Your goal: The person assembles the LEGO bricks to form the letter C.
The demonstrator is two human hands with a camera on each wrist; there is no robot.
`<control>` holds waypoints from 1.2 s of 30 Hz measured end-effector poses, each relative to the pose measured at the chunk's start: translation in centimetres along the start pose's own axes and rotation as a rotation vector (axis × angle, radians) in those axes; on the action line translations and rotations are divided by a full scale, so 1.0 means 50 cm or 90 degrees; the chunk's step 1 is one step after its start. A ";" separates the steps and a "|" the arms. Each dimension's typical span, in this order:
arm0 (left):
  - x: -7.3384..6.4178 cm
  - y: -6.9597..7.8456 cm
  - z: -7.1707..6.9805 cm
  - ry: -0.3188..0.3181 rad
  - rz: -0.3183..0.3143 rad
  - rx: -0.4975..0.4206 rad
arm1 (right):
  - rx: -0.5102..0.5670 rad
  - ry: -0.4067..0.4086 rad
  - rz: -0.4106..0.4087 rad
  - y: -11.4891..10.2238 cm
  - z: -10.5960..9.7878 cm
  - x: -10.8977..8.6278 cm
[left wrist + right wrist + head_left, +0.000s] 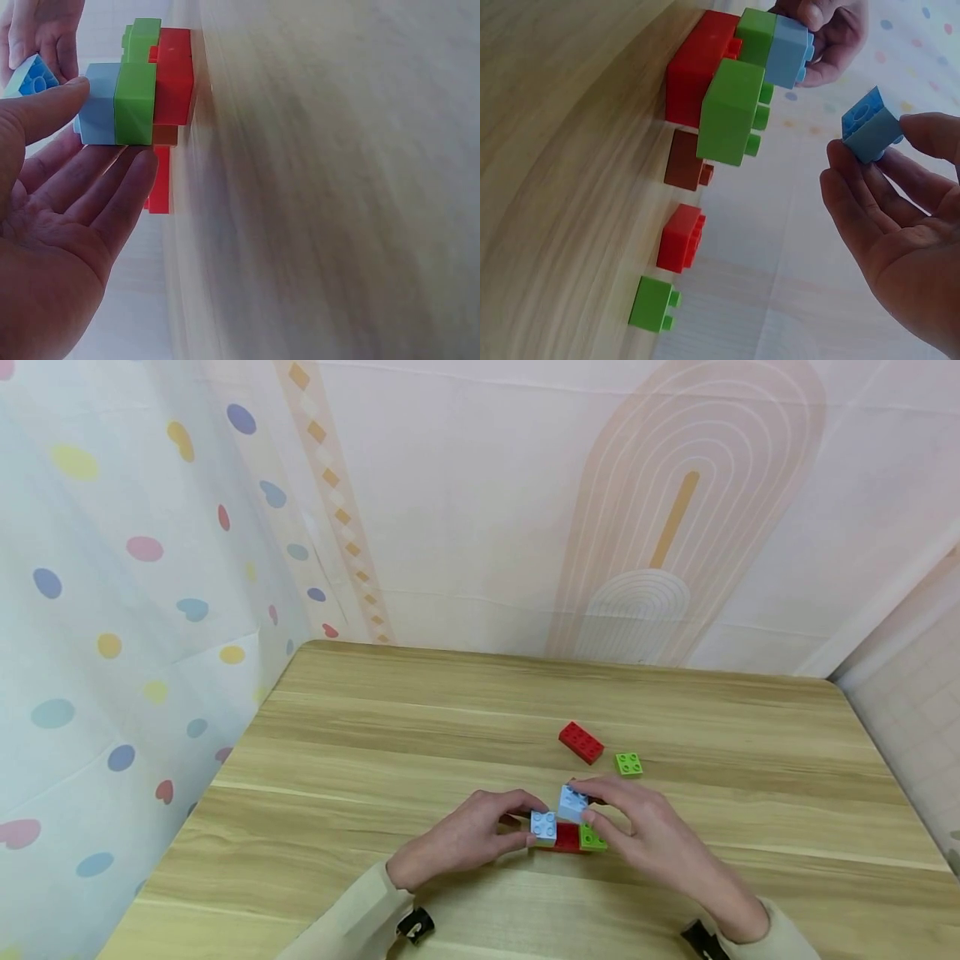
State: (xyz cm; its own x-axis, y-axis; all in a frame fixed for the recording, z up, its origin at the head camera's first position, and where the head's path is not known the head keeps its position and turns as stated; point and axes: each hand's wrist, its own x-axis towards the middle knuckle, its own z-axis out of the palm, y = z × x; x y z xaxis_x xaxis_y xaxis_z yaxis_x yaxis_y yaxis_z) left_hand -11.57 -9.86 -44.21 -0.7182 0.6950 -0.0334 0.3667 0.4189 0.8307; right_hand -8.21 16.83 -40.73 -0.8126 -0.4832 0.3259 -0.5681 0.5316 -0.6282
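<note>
A red brick [567, 837] lies on the table with a green brick [733, 112] on its right end. On its left end another green brick [136, 103] carries a light blue brick [543, 828]. My left hand [468, 833] pinches this stacked light blue brick between thumb and fingers. Just above and right of it, my right hand [660, 835] holds a second light blue brick [573, 803] by its sides. That brick is tilted, its hollow underside visible in the right wrist view, and it stays apart from the stack.
Behind the stack lies a brown brick [682, 160], mostly hidden by my right fingers in the head view. Farther back are a loose red brick [581, 742] and a small green brick [628, 764]. Patterned curtains [465, 510] border the wooden table [360, 743].
</note>
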 end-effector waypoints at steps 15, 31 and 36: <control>-0.001 -0.003 0.000 0.013 -0.001 0.000 | 0.039 -0.010 -0.045 0.000 0.028 0.016; -0.002 -0.002 -0.002 0.017 0.009 -0.025 | 0.051 -0.046 -0.062 0.003 0.045 0.025; 0.000 -0.003 -0.001 0.016 0.013 -0.032 | 0.029 -0.052 -0.063 0.006 0.050 0.025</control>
State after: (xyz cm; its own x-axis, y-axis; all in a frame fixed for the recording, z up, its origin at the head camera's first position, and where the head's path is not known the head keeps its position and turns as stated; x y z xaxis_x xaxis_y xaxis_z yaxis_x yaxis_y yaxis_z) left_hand -11.65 -9.98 -44.31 -0.7255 0.6883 -0.0025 0.3520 0.3742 0.8579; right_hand -9.05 14.64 -42.27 -0.7387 -0.5874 0.3305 -0.6369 0.4479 -0.6275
